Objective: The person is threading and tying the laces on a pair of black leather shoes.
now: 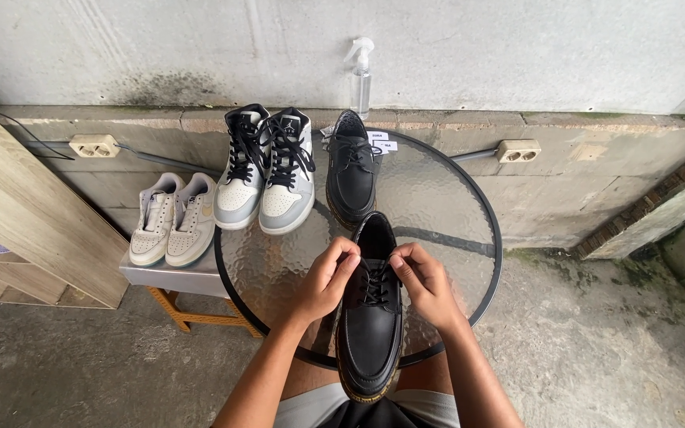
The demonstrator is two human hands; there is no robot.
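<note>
A black leather shoe with a yellow-stitched sole lies on the near edge of a round glass table, toe toward me. My left hand and my right hand pinch its black laces at the top eyelets, one on each side. Its matching black shoe stands at the far side of the table, untouched.
A grey-and-white high-top pair with black laces sits at the table's left. A pale low-top pair rests on a small metal stool. A spray bottle stands on the ledge. Wooden boards lean at left.
</note>
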